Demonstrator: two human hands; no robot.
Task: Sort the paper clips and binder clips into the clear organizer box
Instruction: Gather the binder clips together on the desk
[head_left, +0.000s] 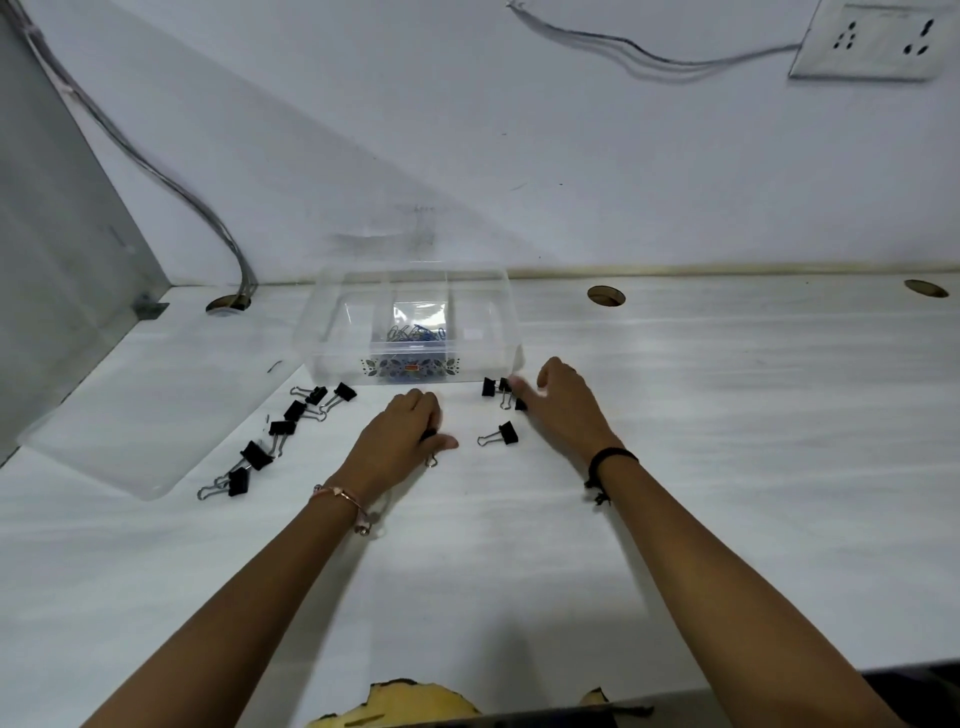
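Left hand (402, 431) clenched on a binder clip (429, 435) mid-desk (727, 467), right hand (563, 402) released beside clips (493, 387), box (332, 358) near back edge.

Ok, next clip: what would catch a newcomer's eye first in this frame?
Probably the black binder clips scattered in a diagonal line on the white desk, left of the left hand. Next, the clear organizer box against the wall, with blue paper clips in its middle compartment. The right hand reaches a smaller cluster of clips at the box's front right corner.
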